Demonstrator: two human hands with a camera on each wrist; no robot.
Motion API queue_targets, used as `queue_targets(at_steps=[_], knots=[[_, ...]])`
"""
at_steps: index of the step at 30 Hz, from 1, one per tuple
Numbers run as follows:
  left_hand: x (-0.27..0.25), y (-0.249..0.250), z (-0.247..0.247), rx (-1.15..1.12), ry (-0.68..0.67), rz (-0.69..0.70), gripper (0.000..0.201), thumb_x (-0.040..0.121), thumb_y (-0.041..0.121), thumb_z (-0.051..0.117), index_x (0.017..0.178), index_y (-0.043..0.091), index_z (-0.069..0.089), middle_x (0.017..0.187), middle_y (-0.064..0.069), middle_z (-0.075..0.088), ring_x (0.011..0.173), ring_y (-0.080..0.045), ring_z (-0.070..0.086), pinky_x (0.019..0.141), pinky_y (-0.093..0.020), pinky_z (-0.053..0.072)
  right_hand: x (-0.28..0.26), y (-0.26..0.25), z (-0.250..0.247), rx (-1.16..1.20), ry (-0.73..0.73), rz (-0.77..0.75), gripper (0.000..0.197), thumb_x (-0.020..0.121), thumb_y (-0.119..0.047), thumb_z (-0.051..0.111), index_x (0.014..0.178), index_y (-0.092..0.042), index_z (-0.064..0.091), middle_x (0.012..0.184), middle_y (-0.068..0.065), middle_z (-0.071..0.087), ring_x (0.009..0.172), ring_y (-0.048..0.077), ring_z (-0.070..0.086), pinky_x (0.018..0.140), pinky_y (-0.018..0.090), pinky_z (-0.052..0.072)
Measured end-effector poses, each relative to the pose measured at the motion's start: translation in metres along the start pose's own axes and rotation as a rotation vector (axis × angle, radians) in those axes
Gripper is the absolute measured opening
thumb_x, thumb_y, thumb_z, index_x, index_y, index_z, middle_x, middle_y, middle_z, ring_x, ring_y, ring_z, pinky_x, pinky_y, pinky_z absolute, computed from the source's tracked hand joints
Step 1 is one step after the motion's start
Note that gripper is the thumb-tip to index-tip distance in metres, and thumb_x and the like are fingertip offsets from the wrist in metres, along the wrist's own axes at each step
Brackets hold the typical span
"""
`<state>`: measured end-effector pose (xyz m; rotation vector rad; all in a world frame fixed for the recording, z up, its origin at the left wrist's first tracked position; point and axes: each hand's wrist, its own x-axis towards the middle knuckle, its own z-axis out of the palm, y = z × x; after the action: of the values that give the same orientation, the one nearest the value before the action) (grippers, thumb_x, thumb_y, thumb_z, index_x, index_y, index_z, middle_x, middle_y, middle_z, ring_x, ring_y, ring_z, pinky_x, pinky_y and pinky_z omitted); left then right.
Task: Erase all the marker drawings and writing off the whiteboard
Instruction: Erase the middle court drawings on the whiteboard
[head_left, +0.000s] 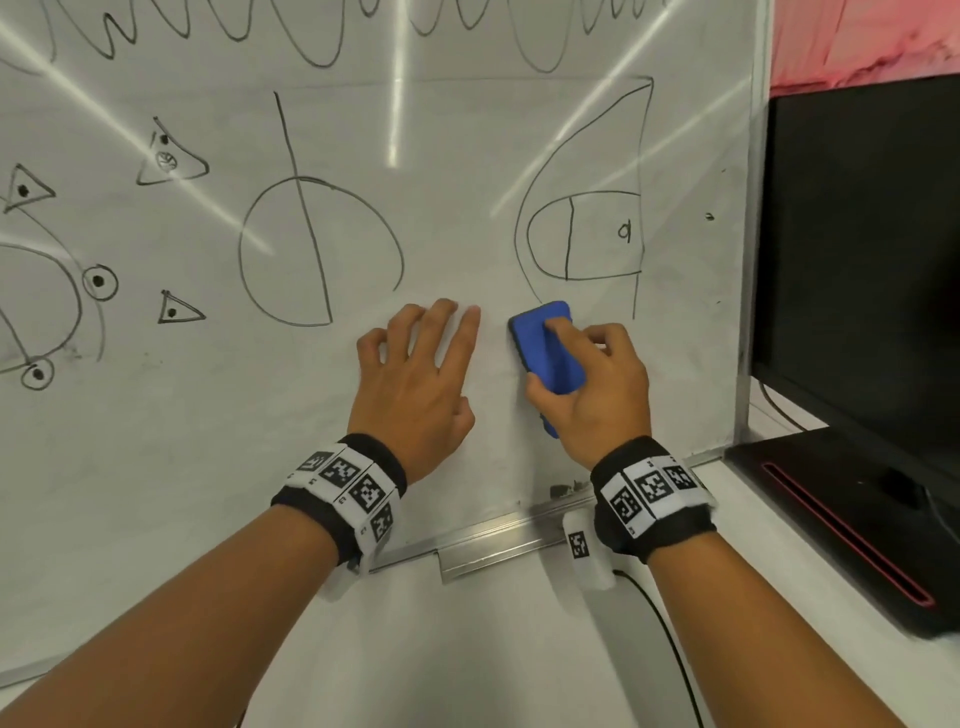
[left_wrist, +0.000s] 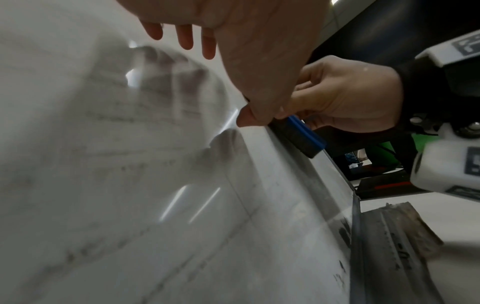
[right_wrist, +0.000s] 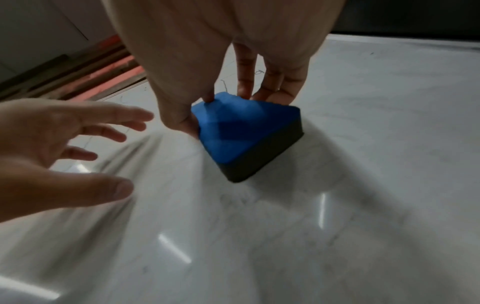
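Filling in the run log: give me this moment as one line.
right hand: holds eraser on whiteboard | left hand: open, fingers spread at board | drawings: mostly unerased

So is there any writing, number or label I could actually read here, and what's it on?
"q" or "9": one small handwritten mark inside the half-oval drawing on the whiteboard; I cannot tell which.
Wristbands: black-and-white square code patterns with tiny characters beside them, too small to read.
White wrist device: dark labels, blurred, unreadable.
Blue eraser gripped by the right hand: no text visible.
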<state>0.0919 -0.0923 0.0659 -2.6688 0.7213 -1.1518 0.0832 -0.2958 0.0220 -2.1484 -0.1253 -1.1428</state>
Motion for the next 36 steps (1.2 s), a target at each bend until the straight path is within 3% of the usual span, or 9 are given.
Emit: queue_targets(at_steps=[4,9,14,16,19,24,29,34,36], knots=[[-0.001,-0.008,-0.001,0.021,-0.024,-0.01,0.086,0.071,0.038,0.073,0.146,0.013,0.04,0.148,-0.012,0.037,0.131,-0.035,0.034,0.096,-0.055,0.035,0.007,0.009,-0.005,-0.027,0.067,0.067,0.056,0.081,-0.034,0.075,0.134,-0.026,0.057,0.11,-0.001,0.044,0.096,0.022,0.05,0.085,0.034,0.051],[-0.004,-0.006,0.003,0.017,-0.049,-0.012,0.082,0.071,0.038,0.072,0.144,0.013,0.043,0.148,-0.012,0.036,0.131,-0.036,0.035,0.095,-0.056,0.035,0.005,0.003,0.001,-0.02,0.03,-0.047,0.055,0.081,-0.028,0.077,0.133,-0.023,0.061,0.116,0.002,0.046,0.1,0.02,0.047,0.084,0.024,0.042],[0.004,0.003,0.003,0.005,-0.056,0.016,0.082,0.071,0.04,0.073,0.143,0.014,0.044,0.149,-0.014,0.035,0.132,-0.037,0.034,0.096,-0.057,0.036,0.012,0.022,-0.015,-0.049,0.101,0.126,0.057,0.085,-0.032,0.073,0.138,-0.026,0.055,0.114,-0.002,0.038,0.102,0.021,0.045,0.086,0.025,0.04],[0.012,0.01,0.004,0.004,-0.054,0.028,0.082,0.071,0.041,0.073,0.143,0.013,0.045,0.149,-0.014,0.035,0.132,-0.038,0.034,0.096,-0.057,0.036,0.011,0.02,-0.015,-0.052,0.09,0.123,0.057,0.086,-0.033,0.071,0.14,-0.025,0.053,0.117,0.001,0.039,0.103,0.02,0.045,0.086,0.023,0.039],[0.024,0.024,0.005,-0.014,-0.039,0.032,0.08,0.071,0.041,0.073,0.141,0.013,0.046,0.148,-0.015,0.036,0.132,-0.037,0.034,0.095,-0.056,0.035,0.01,0.025,-0.018,0.008,0.063,0.096,0.057,0.083,-0.031,0.074,0.138,-0.027,0.055,0.113,-0.004,0.038,0.101,0.018,0.046,0.087,0.024,0.043],[0.029,0.037,0.01,-0.006,-0.015,0.041,0.08,0.068,0.037,0.075,0.138,0.014,0.047,0.145,-0.016,0.039,0.13,-0.037,0.036,0.093,-0.056,0.035,0.017,0.05,-0.037,-0.008,0.155,0.282,0.061,0.087,-0.033,0.072,0.143,-0.022,0.051,0.114,-0.003,0.038,0.103,0.014,0.046,0.088,0.021,0.042],[0.029,0.037,0.013,0.0,-0.035,0.022,0.08,0.068,0.038,0.074,0.139,0.015,0.046,0.147,-0.016,0.037,0.132,-0.038,0.034,0.095,-0.056,0.034,0.019,0.052,-0.033,0.042,0.143,0.224,0.059,0.086,-0.032,0.074,0.141,-0.023,0.053,0.114,-0.002,0.039,0.102,0.013,0.047,0.088,0.019,0.04],[0.028,0.035,0.013,-0.002,-0.034,0.031,0.083,0.069,0.039,0.075,0.142,0.016,0.044,0.147,-0.016,0.036,0.132,-0.037,0.033,0.097,-0.056,0.033,0.017,0.061,-0.04,0.024,0.162,0.299,0.057,0.081,-0.034,0.076,0.132,-0.029,0.054,0.111,0.001,0.044,0.094,0.017,0.053,0.083,0.031,0.052],[0.028,0.034,0.014,-0.002,-0.03,0.033,0.083,0.069,0.04,0.075,0.142,0.017,0.044,0.147,-0.016,0.036,0.132,-0.037,0.033,0.097,-0.057,0.033,0.021,0.058,-0.037,0.037,0.182,0.283,0.058,0.085,-0.037,0.074,0.137,-0.027,0.051,0.113,0.001,0.044,0.097,0.016,0.052,0.083,0.027,0.049]])
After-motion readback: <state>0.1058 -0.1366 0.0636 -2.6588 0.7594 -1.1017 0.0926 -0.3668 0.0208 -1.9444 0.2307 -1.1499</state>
